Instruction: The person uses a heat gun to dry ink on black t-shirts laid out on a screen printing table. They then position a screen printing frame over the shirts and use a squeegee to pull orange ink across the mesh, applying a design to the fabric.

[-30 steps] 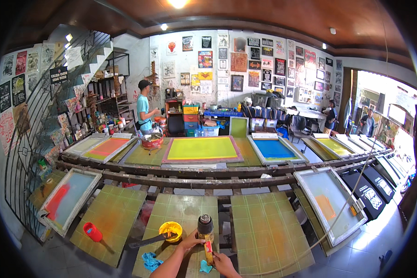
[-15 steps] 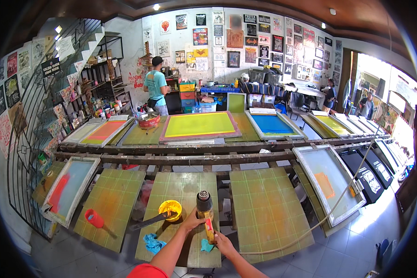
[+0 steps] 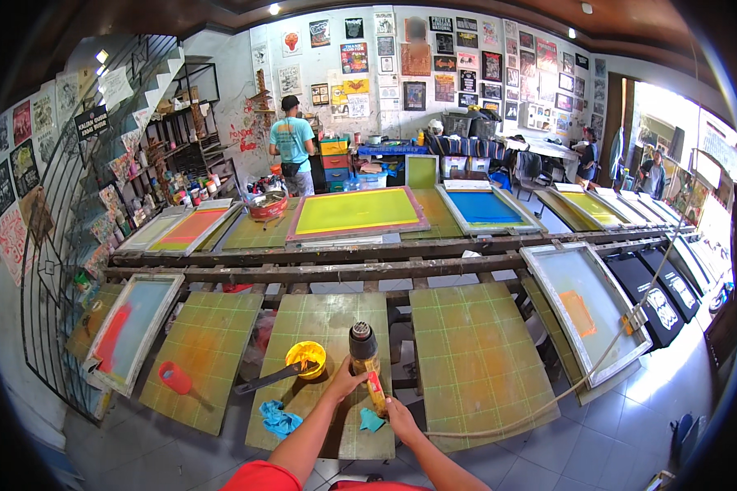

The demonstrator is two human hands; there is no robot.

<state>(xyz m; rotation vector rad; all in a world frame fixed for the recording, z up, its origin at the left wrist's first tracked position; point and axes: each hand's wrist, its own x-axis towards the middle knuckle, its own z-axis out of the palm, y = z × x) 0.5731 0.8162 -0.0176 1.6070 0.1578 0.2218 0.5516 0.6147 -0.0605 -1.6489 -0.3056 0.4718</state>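
Observation:
A yellow heat gun (image 3: 372,385) with a black barrel and metal nozzle is held between my two hands, its nozzle pointing up and away. My left hand (image 3: 344,385) is wrapped round its body from the left. At the lower end of the handle, my right hand (image 3: 399,414) grips it with the fingers closed. Both hands are over the middle greenish printing board (image 3: 327,315). On that board stand a yellow tub (image 3: 318,372) with orange-yellow ink and a dark spatula (image 3: 266,379) leaning out. A crumpled blue rag (image 3: 279,418) and a small teal scrap (image 3: 372,421) lie close to my forearms.
A red cup (image 3: 174,377) stands on the left board. Framed screens (image 3: 585,315) rest to either side, and a yellow screen (image 3: 356,214) lies beyond the rail (image 3: 344,269). A pale cord (image 3: 585,375) arcs across the right. Another person (image 3: 291,143) stands at the back.
The view has shifted slightly, while both hands keep hold of the heat gun. The person at the back has turned further away from me.

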